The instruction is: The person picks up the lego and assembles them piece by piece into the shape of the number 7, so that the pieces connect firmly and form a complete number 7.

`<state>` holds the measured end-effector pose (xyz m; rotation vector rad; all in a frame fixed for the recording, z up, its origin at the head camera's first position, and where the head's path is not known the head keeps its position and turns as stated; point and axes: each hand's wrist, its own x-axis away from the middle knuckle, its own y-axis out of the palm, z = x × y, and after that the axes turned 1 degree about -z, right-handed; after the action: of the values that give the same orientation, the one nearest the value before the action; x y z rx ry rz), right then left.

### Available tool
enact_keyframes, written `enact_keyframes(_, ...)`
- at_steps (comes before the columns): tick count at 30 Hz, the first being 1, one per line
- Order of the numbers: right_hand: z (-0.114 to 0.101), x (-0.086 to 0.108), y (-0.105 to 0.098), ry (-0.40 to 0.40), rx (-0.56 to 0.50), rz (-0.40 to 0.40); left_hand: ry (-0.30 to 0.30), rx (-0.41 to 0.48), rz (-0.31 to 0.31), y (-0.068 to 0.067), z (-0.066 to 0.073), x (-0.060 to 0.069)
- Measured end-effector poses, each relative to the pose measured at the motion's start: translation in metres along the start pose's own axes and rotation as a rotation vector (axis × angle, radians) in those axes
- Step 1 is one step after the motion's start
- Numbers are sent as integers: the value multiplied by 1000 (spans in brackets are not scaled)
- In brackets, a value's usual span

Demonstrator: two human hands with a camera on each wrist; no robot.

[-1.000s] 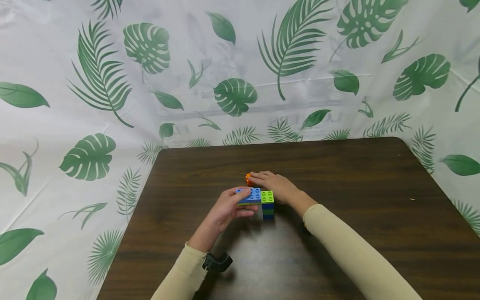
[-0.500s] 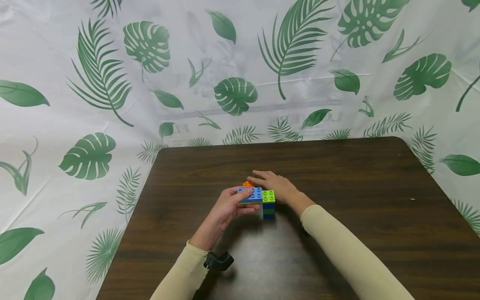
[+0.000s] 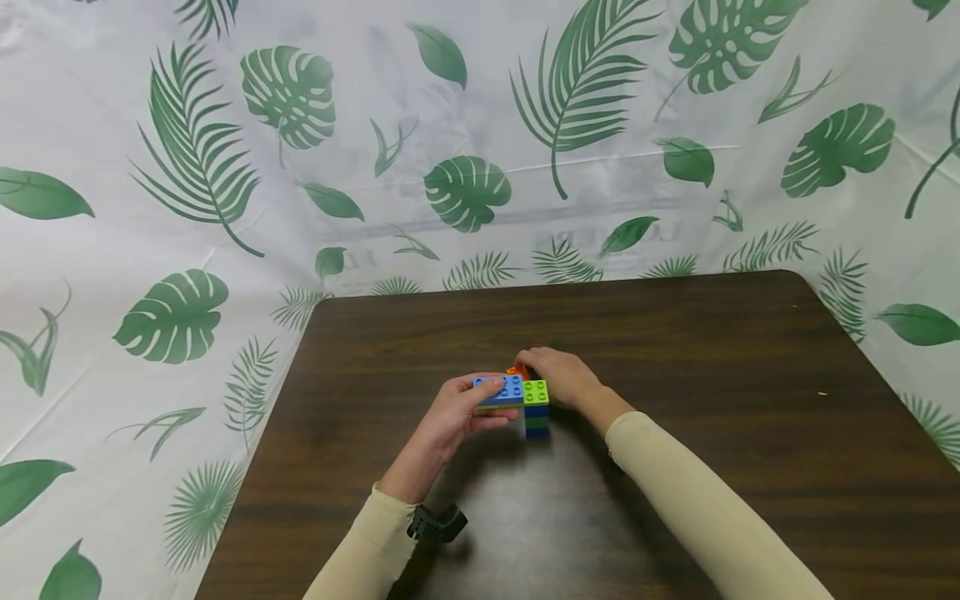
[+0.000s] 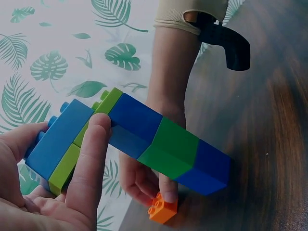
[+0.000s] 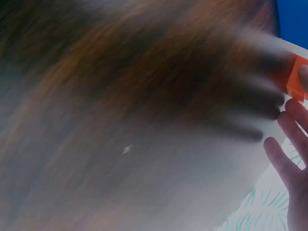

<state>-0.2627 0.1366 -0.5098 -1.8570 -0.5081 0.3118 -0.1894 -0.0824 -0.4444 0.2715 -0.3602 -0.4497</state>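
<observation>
My left hand (image 3: 438, 421) holds a toy-brick build by its light blue brick (image 3: 513, 390), thumb on top and fingers underneath. Lime green bricks (image 3: 535, 392) lie under and beside that blue one. From their right end a column goes down: a blue brick (image 4: 136, 113), a green brick (image 4: 173, 147) and another blue brick (image 4: 204, 168). Just behind the build, my right hand (image 3: 564, 377) pinches a small orange brick (image 4: 163, 211) at the tabletop. In the right wrist view only a corner of the orange brick (image 5: 294, 79) shows.
A dark wood-grain table (image 3: 675, 358) lies under both hands. Behind it hangs a white sheet (image 3: 360, 242) with green leaf prints. A black wrist strap (image 3: 437, 523) is on the left wrist. A tiny pale speck (image 3: 822, 393) lies at the right of the table.
The right hand's fingers, straighter before and over the orange brick, have curled onto it. That brick has first turned, then shifted slightly right. The left hand keeps its grip, almost still.
</observation>
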Motion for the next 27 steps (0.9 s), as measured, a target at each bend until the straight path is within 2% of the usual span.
enact_keyframes(7, 14, 9, 0, 17, -29, 68, 1, 7, -1, 0, -1, -1)
enact_keyframes(13, 22, 23, -10, 20, -112, 117, 0, 0, -3, 1, -1, -1)
enact_keyframes(18, 15, 36, -28, 17, -220, 190, 4, -2, 4, 1, 0, 0)
enact_keyframes(22, 5, 48, -45, 12, -281, 285, 5, -8, 6, 2, 1, 1)
enact_keyframes(27, -9, 62, -62, -54, -395, 396, 8, -13, 10, 1, 0, 1)
